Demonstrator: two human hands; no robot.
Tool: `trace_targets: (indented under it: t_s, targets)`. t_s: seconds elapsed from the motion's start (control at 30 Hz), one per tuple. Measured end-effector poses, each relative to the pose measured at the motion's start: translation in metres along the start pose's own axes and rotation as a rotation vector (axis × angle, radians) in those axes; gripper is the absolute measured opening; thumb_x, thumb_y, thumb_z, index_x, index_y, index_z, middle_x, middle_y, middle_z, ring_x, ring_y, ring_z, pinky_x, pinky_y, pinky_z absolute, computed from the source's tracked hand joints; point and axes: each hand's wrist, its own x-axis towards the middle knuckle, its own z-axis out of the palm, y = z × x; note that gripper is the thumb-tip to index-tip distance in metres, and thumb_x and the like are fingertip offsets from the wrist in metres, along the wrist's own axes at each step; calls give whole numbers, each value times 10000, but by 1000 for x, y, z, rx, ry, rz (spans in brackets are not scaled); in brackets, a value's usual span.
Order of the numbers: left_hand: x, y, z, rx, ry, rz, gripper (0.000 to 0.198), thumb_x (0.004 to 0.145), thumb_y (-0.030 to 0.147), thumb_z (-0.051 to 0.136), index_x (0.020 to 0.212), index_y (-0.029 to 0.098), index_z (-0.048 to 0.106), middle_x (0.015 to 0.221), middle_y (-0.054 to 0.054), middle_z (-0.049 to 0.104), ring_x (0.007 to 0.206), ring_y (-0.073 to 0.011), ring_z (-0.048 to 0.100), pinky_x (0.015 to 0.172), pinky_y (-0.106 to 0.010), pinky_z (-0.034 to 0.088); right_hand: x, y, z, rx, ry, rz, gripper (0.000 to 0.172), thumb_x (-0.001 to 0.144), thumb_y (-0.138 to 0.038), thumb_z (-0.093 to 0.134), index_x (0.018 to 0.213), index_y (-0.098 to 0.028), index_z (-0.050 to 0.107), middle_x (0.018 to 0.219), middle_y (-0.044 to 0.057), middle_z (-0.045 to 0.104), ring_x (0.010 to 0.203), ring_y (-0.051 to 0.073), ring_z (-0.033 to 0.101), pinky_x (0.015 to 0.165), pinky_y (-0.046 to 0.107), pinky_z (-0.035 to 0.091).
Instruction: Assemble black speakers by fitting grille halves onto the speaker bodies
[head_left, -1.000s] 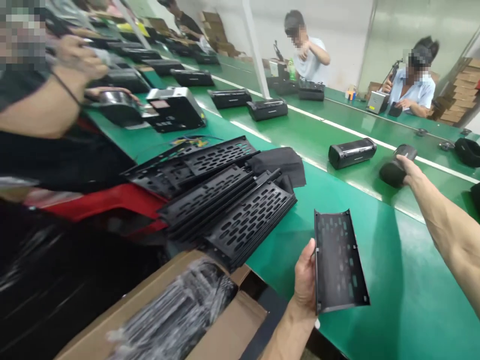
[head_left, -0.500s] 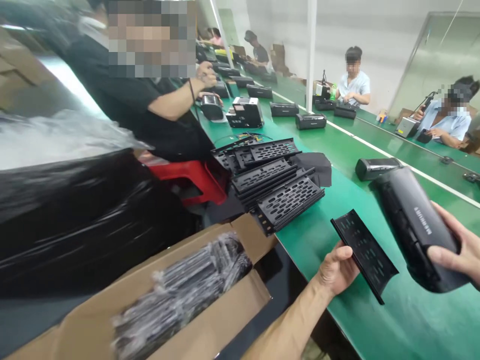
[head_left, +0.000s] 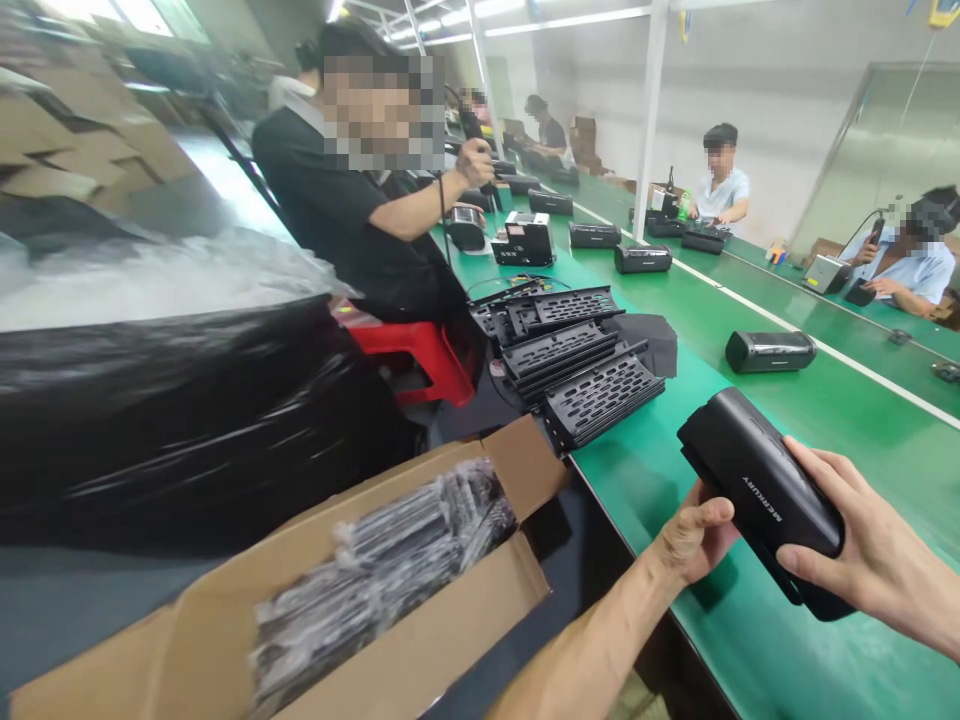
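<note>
My right hand [head_left: 862,550] wraps round a black rounded speaker housing [head_left: 761,475] marked MERKURY, holding it tilted above the green bench. Beneath the housing, a thin black slotted panel [head_left: 776,578] lies against its underside, with only its edge showing. My left hand [head_left: 701,540] grips that panel from below, thumb at its near edge and the other fingers mostly hidden. Whether panel and housing are joined, I cannot tell. To the left, stacks of similar black slotted panels [head_left: 607,390] lie at the bench edge.
An open cardboard box [head_left: 465,610] of plastic-wrapped parts stands at the near left. Behind it are a black plastic-covered stack [head_left: 187,410] and a red stool [head_left: 427,355]. Several speakers [head_left: 772,352] line the green bench [head_left: 697,305]. A co-worker in black [head_left: 322,200] sits at left; others work opposite.
The housing in my right hand has come down and left onto the slotted panel in my left hand, now mostly covering it. The view has shifted, and the co-worker in black has raised a handheld tool.
</note>
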Motion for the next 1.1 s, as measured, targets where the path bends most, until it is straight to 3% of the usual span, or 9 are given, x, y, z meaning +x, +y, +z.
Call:
trace_targets:
  t_s: [0.23, 0.43, 0.67, 1.1]
  targets:
    - [-1, -5, -2, 57, 43, 15, 688, 711, 415, 936, 1333, 226, 714, 1313, -117, 767, 1299, -445, 659, 1092, -596, 491, -2, 1, 1, -13, -37, -5, 904, 928, -588, 641, 1706, -389, 225, 1577, 121, 459, 1132, 327, 721, 1022, 510, 587]
    - [1, -4, -5, 41, 59, -1, 803, 633, 429, 1005, 1344, 217, 698, 1298, -155, 770, 1314, -436, 658, 1111, -576, 511, -3, 4, 4, 6, -43, 12, 890, 959, -603, 606, 1714, -380, 191, 1578, 126, 463, 1187, 342, 708, 1058, 524, 572]
    - [1, -2, -2, 80, 100, 35, 915, 630, 420, 1015, 1432, 233, 617, 1302, -159, 761, 1249, -424, 696, 1068, -575, 536, -5, 11, 7, 76, -45, 19, 889, 967, -606, 606, 1715, -362, 194, 1572, 137, 465, 1236, 355, 683, 1098, 534, 546]
    - [2, 5, 4, 163, 57, 65, 868, 651, 415, 979, 1421, 217, 630, 1342, -171, 734, 1261, -433, 680, 1100, -573, 505, -13, 19, 19, 183, 55, 11, 883, 947, -570, 664, 1695, -340, 254, 1567, 151, 442, 1279, 369, 647, 1089, 529, 550]
